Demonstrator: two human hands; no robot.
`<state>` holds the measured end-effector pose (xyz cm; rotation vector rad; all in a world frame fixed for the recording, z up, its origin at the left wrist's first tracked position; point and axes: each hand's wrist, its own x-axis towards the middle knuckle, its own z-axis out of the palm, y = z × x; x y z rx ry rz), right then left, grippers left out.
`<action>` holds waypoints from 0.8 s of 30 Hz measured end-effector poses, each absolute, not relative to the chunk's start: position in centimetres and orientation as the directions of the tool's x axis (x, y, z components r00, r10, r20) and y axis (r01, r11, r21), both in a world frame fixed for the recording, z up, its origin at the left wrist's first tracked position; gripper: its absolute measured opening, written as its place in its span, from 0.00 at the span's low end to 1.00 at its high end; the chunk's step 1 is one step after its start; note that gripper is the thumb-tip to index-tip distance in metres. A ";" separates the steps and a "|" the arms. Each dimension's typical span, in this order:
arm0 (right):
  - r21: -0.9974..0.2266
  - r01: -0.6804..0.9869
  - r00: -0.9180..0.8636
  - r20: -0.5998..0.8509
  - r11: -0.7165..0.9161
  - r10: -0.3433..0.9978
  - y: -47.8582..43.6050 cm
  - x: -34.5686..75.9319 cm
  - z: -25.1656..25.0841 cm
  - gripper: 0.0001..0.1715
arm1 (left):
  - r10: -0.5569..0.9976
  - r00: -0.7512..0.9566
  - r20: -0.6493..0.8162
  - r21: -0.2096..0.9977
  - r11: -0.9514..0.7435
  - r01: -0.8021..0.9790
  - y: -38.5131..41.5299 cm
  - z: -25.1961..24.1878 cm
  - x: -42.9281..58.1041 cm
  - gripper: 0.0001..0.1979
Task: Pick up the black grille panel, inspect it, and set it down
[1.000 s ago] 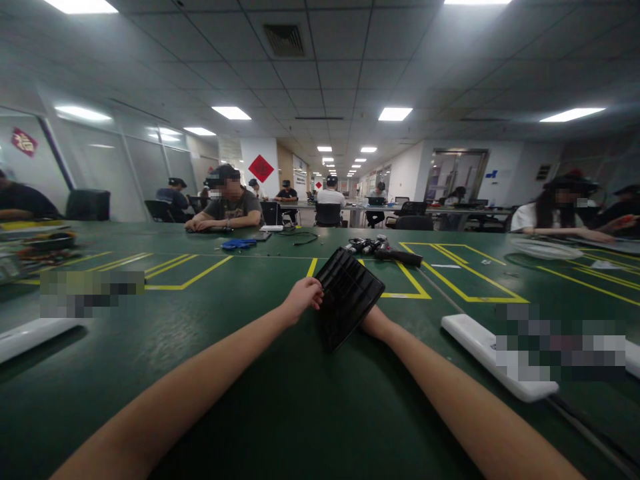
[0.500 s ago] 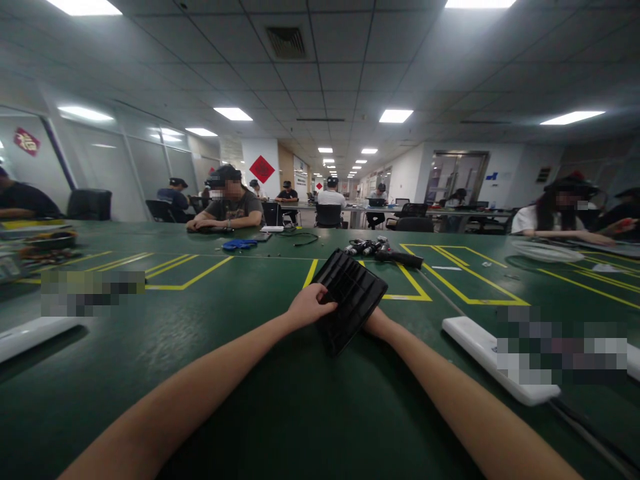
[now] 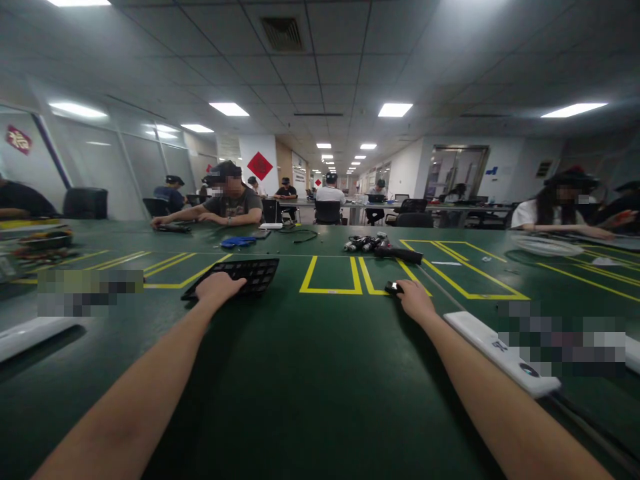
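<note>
My left hand (image 3: 219, 288) is closed on the near left part of a flat black plastic grid tray (image 3: 260, 272). The tray is tilted just over the green tabletop, at the left of centre, and its grid of small cells shows on the visible face. To the right, my right hand (image 3: 416, 300) is closed around a small black object (image 3: 393, 288) with a bright patch on top. Its kind is too small to make out. It is low over the yellow tape lines, and I cannot tell whether it touches the table.
A white power strip (image 3: 500, 353) lies beside my right forearm. Beyond my right hand are a black-handled tool (image 3: 400, 255) and a bundle of dark and silver parts (image 3: 367, 243). Blue gloves or cloth (image 3: 238, 241) lie farther back, near a seated person (image 3: 233, 200).
Both hands held the black tray at centre before. My left hand has carried it left and turned it flatter; my right hand has left it and holds a small black object at right.
</note>
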<state>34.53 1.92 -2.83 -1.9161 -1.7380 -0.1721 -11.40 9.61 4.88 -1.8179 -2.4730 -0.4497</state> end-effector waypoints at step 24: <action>-0.079 0.982 -0.140 0.308 0.172 0.941 -0.9 26.2 -0.8 0.19 | 0.908 0.301 0.291 -0.059 -0.298 0.953 5.7 1.7 -0.6 0.15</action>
